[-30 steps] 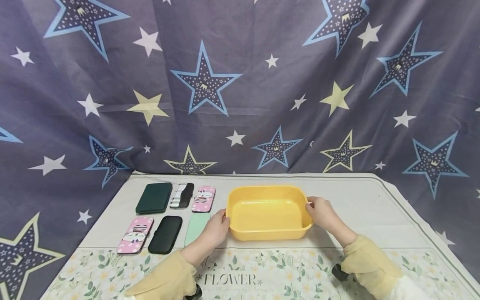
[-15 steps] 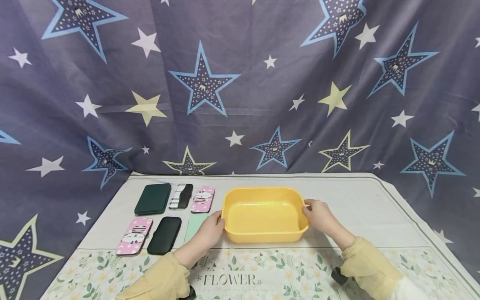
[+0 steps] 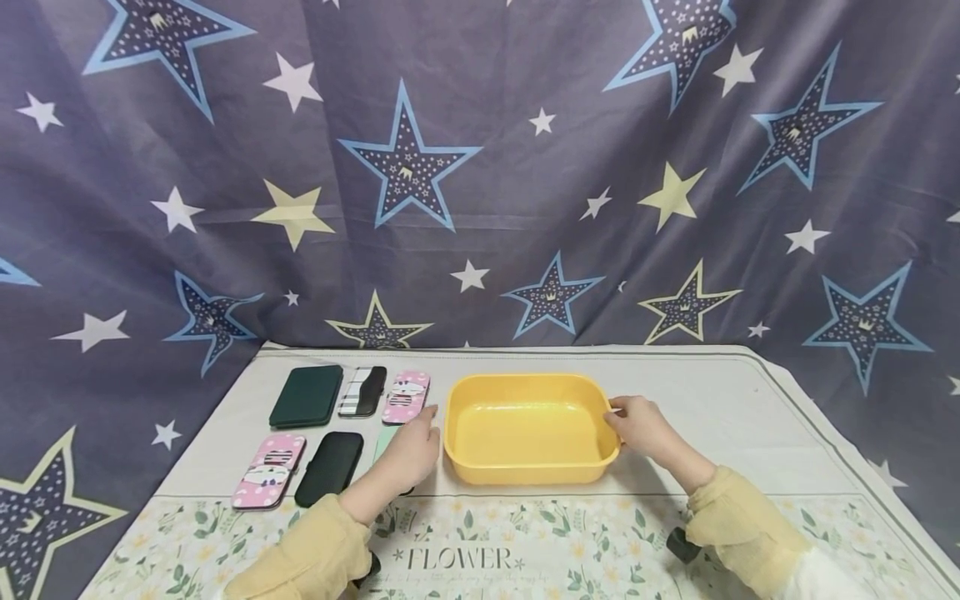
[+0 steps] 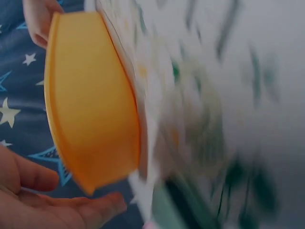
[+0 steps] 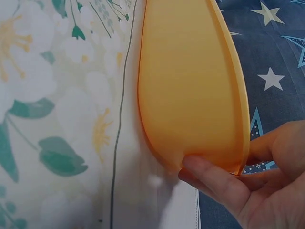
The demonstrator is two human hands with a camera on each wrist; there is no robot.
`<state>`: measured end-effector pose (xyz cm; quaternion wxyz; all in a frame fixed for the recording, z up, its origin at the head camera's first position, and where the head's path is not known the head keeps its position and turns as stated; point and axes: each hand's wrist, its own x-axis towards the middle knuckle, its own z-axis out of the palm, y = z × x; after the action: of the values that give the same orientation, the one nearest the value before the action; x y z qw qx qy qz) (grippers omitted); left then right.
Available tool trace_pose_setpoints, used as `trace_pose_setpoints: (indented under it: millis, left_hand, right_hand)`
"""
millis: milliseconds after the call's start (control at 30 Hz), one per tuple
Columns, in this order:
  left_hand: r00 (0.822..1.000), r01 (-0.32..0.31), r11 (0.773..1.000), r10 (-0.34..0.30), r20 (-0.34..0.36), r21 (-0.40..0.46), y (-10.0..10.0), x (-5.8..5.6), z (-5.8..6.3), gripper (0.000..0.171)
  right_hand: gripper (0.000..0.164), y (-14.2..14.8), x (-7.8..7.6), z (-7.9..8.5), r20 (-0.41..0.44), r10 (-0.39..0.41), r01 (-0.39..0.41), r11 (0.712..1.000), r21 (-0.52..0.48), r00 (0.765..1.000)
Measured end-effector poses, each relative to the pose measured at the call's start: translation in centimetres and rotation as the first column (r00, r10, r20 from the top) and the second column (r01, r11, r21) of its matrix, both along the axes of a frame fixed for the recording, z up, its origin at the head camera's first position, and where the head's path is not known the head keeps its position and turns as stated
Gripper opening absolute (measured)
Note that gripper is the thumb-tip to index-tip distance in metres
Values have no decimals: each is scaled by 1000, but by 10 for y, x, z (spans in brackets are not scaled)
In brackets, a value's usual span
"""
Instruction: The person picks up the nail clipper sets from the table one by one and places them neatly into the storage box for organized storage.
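Note:
A yellow plastic basin [image 3: 532,467] rests on the table mat, its inside bare. My right hand [image 3: 643,427] grips the rim at its right end; in the right wrist view the thumb [image 5: 209,174] presses against the outer wall. Just off the left end is my left hand [image 3: 412,446], its fingers loosely extended with a gap to the rim. In the left wrist view its thumb and fingers [image 4: 90,210] stand apart, holding nothing. Beneath that hand lies a mint-green flat case [image 3: 384,440], partly hidden.
Left of the basin lie other flat cases: dark green [image 3: 306,396], black-and-plaid [image 3: 363,392], two pink with a cartoon print [image 3: 406,398], and black [image 3: 328,468]. A star-patterned curtain [image 3: 480,208] hangs behind the table. The floral mat [image 3: 480,558] covers the front.
The basin slid slightly left and toward me, then stopped. My left hand has let go of its rim and moved left, over the mint-green case. My right hand keeps its grip.

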<state>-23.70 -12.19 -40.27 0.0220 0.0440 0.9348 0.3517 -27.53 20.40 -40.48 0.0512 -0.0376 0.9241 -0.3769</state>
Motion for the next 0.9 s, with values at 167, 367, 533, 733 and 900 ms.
trace_pose_setpoints:
  millis: [167,367,533,733,900]
  left_hand:
    - [992,-40,930,-6,-124,-364,-11,-1,4,59]
    - [995,-98,791,64,-78,-604,-15,-4,-2,73]
    - [992,-125,766,118,-54,-631,-17,-11,-10,75]
    - [987,-138,770,156,-27,-623,-20,-18,-15,73]
    - [985,-139,776,175,-2,-615,-22,-24,-15,67]
  right_hand:
    - [36,0,0,0,2,1,-1,1000,-22,1000]
    - [37,-3,1,1,25,-2,4,999,-51,1000]
    - [37,-5,2,1,40,-6,8,999,-54,999]
    - [37,-5,2,0,47,-5,8,998,-60,999]
    - [37,-5,2,1,40,-4,7,998,-64,999]
